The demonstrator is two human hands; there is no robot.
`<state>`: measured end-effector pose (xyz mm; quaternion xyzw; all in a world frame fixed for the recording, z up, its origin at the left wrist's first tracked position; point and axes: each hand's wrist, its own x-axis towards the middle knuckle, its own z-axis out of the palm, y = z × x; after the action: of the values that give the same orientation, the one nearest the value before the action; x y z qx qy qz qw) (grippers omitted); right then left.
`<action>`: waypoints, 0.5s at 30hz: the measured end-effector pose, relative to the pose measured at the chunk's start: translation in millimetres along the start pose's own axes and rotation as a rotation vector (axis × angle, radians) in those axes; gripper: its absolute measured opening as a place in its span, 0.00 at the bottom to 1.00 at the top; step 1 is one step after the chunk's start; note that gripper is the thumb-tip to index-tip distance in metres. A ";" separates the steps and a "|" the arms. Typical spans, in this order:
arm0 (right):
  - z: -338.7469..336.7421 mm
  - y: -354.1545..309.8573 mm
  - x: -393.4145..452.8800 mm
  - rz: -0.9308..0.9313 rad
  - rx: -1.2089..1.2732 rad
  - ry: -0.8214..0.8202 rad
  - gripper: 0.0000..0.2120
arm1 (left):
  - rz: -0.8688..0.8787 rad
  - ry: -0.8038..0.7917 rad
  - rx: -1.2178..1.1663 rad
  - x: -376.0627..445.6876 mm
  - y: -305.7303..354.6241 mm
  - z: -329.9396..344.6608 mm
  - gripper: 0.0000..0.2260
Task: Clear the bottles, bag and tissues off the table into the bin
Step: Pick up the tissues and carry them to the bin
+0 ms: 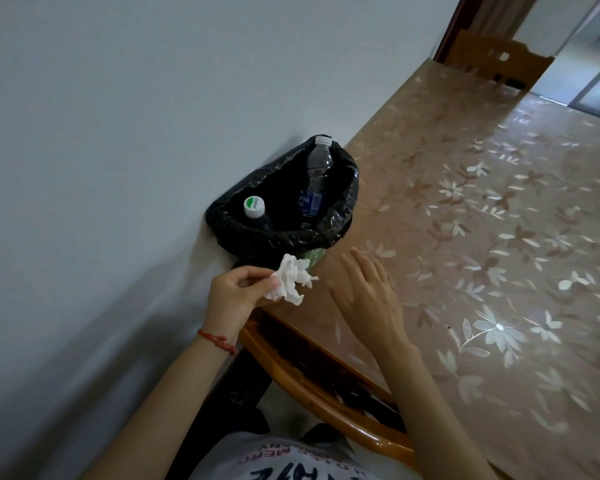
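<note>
From the head camera, looking down past the person's chest: the left hand (236,292) pinches a crumpled white tissue (293,280) between thumb and curled fingers, holding it in the air just short of the bin (281,237), near its closest rim. The right hand (368,292) is flat and relaxed, fingers straight and spread, holding nothing, at the near edge of the worktop (482,237); whether it touches the surface or hovers just above cannot be told.

The task looks close to finished. Two bottles already stand in the bin: a clear bottle with a blue label (314,178) leaning against the far rim, its white cap poking above the liner, and a second bottle with a white and green cap (254,207) on the left side. No bag can be made out inside or on the worktop, though the bin's dark interior could hide one. The visible stretch of worktop shows no more rubbish, so this tissue may be the last piece; what remains, as far as can be judged, is to carry it over the rim and let go.

The tissue is soft, wrinkled paper, bunched into a loose irregular wad. The bin is lined with a thin, glossy black plastic sack, creased and folded over the rim. The worktop is covered by a shiny brown cloth printed with pale flowers and leaves. A curved, varnished wooden chair back (312,382) sits below the worktop's edge, and a red string bracelet (217,341) circles the left wrist.
</note>
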<state>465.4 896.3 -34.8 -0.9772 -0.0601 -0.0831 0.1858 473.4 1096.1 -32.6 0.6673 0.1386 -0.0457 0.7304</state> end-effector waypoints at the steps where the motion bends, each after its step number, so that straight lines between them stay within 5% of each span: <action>1: 2.0 2.6 -5.0 0.003 -0.023 -0.008 0.22 | 0.006 -0.007 0.000 0.0 1.4 2.4 0.08; 15: 0.8 14.4 -27.6 0.023 -0.085 -0.002 0.22 | 0.182 -0.038 -0.025 42.5 68.7 41.2 0.06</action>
<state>440.6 881.0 -45.7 -0.9850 -0.0452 -0.0824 0.1449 537.2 1067.7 25.2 0.6668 0.0643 0.0100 0.7424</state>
